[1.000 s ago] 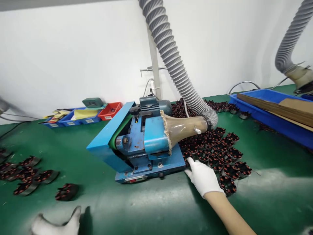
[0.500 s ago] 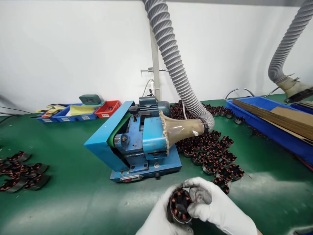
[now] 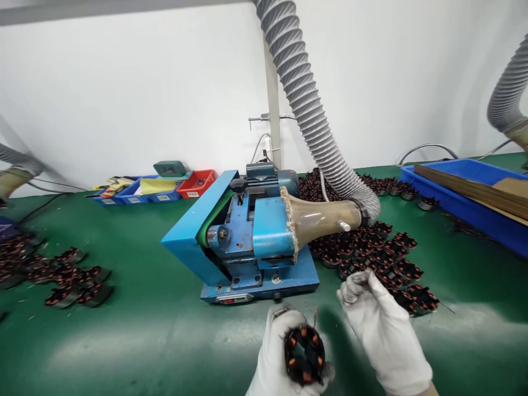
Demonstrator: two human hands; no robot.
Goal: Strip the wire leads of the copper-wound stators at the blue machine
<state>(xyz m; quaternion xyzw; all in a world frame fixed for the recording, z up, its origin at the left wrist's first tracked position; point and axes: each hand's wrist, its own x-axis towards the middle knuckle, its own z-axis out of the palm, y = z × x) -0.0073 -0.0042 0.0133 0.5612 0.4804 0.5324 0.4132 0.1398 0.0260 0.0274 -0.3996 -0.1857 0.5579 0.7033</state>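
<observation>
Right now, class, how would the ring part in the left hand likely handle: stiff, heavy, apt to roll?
The ring part looks undistorted in the left hand, so probably stiff. Coppery patches, perhaps windings, suggest fair weight for its size. Round, it might roll on edge.

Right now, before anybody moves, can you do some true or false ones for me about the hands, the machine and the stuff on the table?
1. The left hand holds a dark ring. True.
2. The right hand is bare. False: it wears a white glove.
3. The machine is yellow. False: it's blue.
4. The bumpy hose is grey. True.
5. The red box is right of the machine. False: it's left.
</observation>
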